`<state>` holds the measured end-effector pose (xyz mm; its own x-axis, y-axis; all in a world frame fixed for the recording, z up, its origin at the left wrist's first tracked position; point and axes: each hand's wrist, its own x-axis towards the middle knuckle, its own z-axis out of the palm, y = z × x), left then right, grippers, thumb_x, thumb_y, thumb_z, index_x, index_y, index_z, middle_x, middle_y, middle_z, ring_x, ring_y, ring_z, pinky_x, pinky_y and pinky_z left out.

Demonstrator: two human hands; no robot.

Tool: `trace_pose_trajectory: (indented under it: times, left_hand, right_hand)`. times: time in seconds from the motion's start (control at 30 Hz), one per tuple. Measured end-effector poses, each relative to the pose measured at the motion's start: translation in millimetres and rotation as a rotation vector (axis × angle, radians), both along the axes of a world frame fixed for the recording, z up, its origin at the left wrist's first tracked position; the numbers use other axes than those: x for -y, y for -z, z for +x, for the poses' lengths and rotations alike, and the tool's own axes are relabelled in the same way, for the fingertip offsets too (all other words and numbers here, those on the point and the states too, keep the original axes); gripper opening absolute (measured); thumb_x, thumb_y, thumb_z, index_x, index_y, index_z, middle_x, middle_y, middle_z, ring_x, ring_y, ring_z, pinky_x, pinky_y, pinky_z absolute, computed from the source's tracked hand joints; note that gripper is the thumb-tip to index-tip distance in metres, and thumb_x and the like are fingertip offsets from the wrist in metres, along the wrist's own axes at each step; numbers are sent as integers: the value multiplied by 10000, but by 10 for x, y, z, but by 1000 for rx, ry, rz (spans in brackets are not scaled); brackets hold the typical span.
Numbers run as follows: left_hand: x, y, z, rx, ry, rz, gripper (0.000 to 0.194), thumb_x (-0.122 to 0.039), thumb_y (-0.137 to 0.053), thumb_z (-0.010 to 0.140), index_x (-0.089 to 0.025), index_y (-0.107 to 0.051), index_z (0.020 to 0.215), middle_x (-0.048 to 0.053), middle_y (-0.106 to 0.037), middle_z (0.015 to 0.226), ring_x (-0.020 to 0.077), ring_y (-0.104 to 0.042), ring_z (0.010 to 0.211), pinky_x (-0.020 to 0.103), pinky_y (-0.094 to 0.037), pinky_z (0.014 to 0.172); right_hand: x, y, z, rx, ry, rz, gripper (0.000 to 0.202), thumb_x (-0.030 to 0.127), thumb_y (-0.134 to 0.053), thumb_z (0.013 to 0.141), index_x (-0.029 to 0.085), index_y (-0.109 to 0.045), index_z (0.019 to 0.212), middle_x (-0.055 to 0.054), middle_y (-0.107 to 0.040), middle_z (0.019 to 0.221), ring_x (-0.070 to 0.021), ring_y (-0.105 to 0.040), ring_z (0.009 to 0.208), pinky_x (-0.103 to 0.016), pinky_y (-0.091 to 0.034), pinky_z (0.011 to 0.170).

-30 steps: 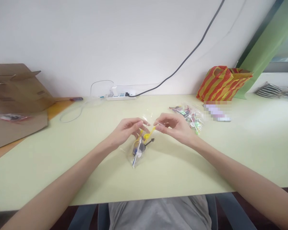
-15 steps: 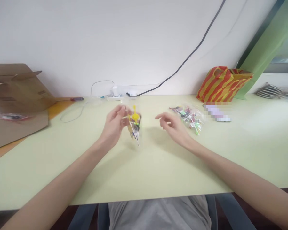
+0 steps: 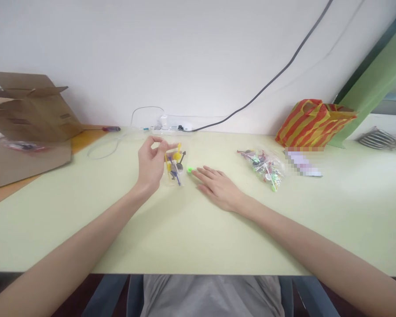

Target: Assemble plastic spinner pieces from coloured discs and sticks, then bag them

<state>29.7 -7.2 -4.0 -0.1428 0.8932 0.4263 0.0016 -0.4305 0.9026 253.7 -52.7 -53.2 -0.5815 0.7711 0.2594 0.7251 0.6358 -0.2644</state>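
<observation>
Between thumb and fingers my left hand (image 3: 152, 160) pinches the top of a clear plastic bag (image 3: 175, 167). Small yellow, black, white and blue plastic pieces show through it, some shaped like arrows. My right hand (image 3: 218, 185) lies low over the table with fingers stretched out flat. A small bright green piece (image 3: 189, 170) is on the table at its fingertips, just right of the bag. Whether the fingers touch it I cannot tell. Farther right lies a larger clear bag (image 3: 264, 167) of mixed coloured pieces.
A cardboard box (image 3: 36, 110) stands open at the left. Against the wall is a power strip (image 3: 168, 129) with a dark cable (image 3: 267, 83). A red-and-yellow striped bag (image 3: 310, 125) stands at the back right, near a pale packet (image 3: 303, 164). A screwdriver-like tool (image 3: 111, 129) lies at the back left.
My right hand has come down to the left and flattened near the table. The green piece now shows by its fingertips. My left hand still holds the small bag, slightly farther left.
</observation>
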Motion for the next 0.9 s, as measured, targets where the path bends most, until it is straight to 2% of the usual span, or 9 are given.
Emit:
trace_pose_trajectory:
  times: [0.13,0.23,0.3,0.47,0.7,0.8,0.9]
  left_hand:
    - [52,-35,17,-41,21,64,330,-483,-735,872,-248,-514,941,55,-762,933,275,-775,914,369,-641,736]
    - [89,-67,31,-79,67,82,334,-468,-734,879,-239,-497,929,51,-759,933,261,-777,933,367,-637,774]
    - [108,-73,42,-105,104,82,330,-464,-722,892,-227,-495,929,54,-759,922,248,-782,896,358,-633,762]
    - [160,-67,75,-182,197,46,332,-473,-702,911,-201,-522,970,59,-758,866,230,-782,750,325,-617,660]
    - [220,-54,98,-282,382,-108,387,-559,-620,948,-173,-601,945,103,-776,867,223,-756,690,336,-616,631]
    - [213,-4,104,-307,475,-172,402,-577,-607,949,-175,-617,957,109,-777,873,227,-753,690,335,-610,624]
    - [206,45,119,-321,565,-217,410,-587,-607,945,-177,-621,960,108,-777,859,229,-752,693,317,-596,608]
  right_hand:
    - [-21,-6,-8,-52,-10,39,430,309,-329,1096,182,-588,1415,-141,-558,1514,-267,-453,1447,-447,-394,1100]
    - [-41,9,20,-94,43,60,326,258,-422,1074,179,-713,1196,-147,-691,1303,-261,-596,1239,-408,-428,974]
    - [-65,28,47,-126,79,72,248,199,-502,1036,177,-747,1072,-128,-731,1167,-251,-634,1109,-389,-427,931]
    - [-107,-20,205,-358,153,130,205,118,-557,968,188,-744,925,-85,-741,994,-212,-654,923,-358,-441,881]
    - [-75,-373,539,-860,326,247,34,231,-632,921,229,-666,925,-32,-715,904,-190,-655,796,-343,-469,749]
    - [-56,-454,561,-1053,294,178,89,326,-608,952,238,-616,965,-11,-650,804,-172,-627,708,-334,-479,693]
    - [-8,-464,509,-1090,198,32,123,364,-599,955,243,-575,961,14,-598,723,-148,-569,617,-316,-459,628]
